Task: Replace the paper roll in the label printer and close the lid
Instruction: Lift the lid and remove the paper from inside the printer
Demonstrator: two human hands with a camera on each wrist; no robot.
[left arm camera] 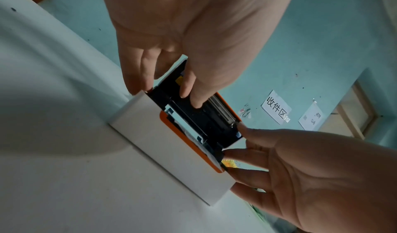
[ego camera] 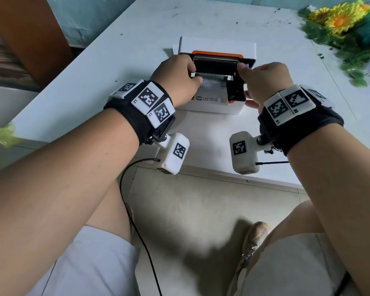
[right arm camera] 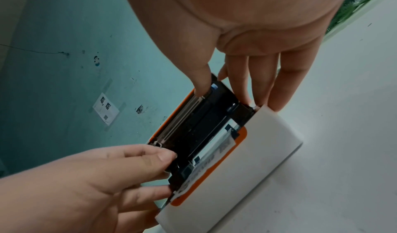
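A white label printer [ego camera: 214,106] with orange trim stands on the white table [ego camera: 137,39]. Its lid [ego camera: 216,63] is partly raised, black inside with a metal bar along the top edge. Printed white label paper [ego camera: 214,86] lies flat in the slot under the lid. My left hand [ego camera: 193,71] grips the lid's left end, thumb and fingers curled onto it [right arm camera: 167,172]. My right hand [ego camera: 242,71] pinches the lid's right end, thumb on the metal bar [right arm camera: 223,95] and fingers behind and along the printer's side [left arm camera: 236,140]. The roll itself is hidden.
Artificial sunflowers [ego camera: 340,24] lie at the table's back right. A brown cabinet [ego camera: 30,28] stands off the table's left side, and a yellow-green object [ego camera: 4,133] lies at the left edge. Cables hang from the wrist cameras below the table's front edge.
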